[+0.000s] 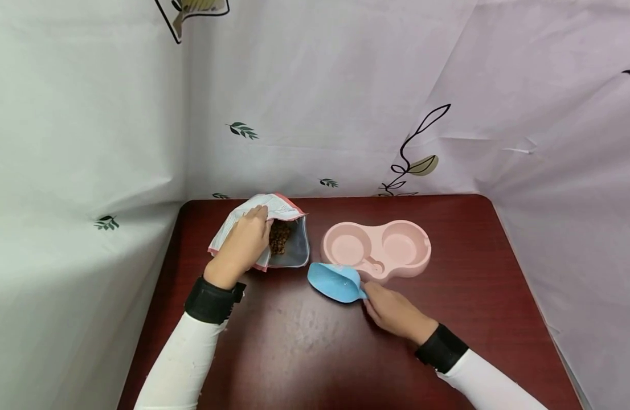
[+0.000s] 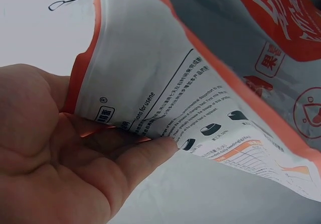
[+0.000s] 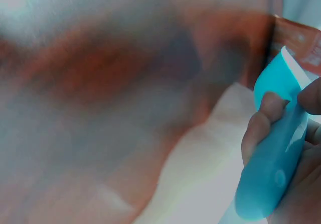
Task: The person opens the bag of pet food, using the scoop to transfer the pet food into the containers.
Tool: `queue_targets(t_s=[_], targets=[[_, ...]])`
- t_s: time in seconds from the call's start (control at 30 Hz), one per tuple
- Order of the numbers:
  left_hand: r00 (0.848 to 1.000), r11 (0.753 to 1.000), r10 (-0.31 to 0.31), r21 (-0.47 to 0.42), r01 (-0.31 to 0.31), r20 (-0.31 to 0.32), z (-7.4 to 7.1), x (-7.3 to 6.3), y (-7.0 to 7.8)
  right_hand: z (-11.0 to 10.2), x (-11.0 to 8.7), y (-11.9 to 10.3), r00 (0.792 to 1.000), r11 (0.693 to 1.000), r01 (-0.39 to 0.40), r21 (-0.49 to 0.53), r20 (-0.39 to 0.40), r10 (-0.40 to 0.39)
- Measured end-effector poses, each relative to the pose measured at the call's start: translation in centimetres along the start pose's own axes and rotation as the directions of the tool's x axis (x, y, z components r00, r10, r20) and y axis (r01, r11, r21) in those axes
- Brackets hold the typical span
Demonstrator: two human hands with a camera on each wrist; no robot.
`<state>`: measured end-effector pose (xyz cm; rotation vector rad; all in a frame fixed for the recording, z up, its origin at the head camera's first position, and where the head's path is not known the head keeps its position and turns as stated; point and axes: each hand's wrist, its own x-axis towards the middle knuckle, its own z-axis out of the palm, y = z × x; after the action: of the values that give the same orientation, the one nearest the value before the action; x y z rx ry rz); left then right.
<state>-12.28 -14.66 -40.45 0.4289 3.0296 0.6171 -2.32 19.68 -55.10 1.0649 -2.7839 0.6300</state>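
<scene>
In the head view, the left hand (image 1: 243, 239) pinches the edge of a white, red-trimmed bag (image 1: 258, 203) left of centre; brown pellets (image 1: 279, 237) show beside it. The right hand (image 1: 394, 312) grips the handle of a blue scoop (image 1: 334, 282) at lower centre, below a pink double bowl (image 1: 375, 245) on the bench (image 1: 294, 341).

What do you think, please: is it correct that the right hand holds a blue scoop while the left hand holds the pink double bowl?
The left hand holds the white-and-red bag, not the pink double bowl, as the left wrist view shows. The right hand does hold a blue scoop.
</scene>
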Motion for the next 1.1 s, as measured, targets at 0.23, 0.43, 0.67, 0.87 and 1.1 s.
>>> queue_targets(t_s=[0.23, 0.43, 0.67, 0.87, 1.1], targets=[[1.0, 1.0, 0.008, -0.012, -0.008, -0.017, -0.1, 0.2, -0.1, -2.8, 0.7, 0.5, 0.996, 0.987, -0.086, 0.134, 0.036, 0.082], [1.0, 1.0, 0.013, -0.011, -0.013, -0.024, 0.0, 0.2, 0.0, -5.4, 1.6, 0.5, 0.992, 0.923, -0.121, 0.365, 0.063, 0.106], [0.999, 1.0, 0.017, -0.008, -0.017, -0.034, 0.1, 0.3, 0.0, -8.3, 3.2, 0.1, 0.979, 0.807, -0.196, 0.558, 0.154, 0.131], [0.999, 1.0, 0.012, -0.015, -0.012, -0.031, 0.2, 0.2, 0.0, -9.1, 4.6, -0.1, 0.981, 0.823, -0.181, 0.539, 0.164, 0.108], [0.999, 1.0, 0.012, -0.014, -0.012, -0.047, 0.3, 0.2, 0.1, -9.2, 6.5, -0.6, 0.957, 0.816, -0.249, 0.521, 0.265, 0.122]])
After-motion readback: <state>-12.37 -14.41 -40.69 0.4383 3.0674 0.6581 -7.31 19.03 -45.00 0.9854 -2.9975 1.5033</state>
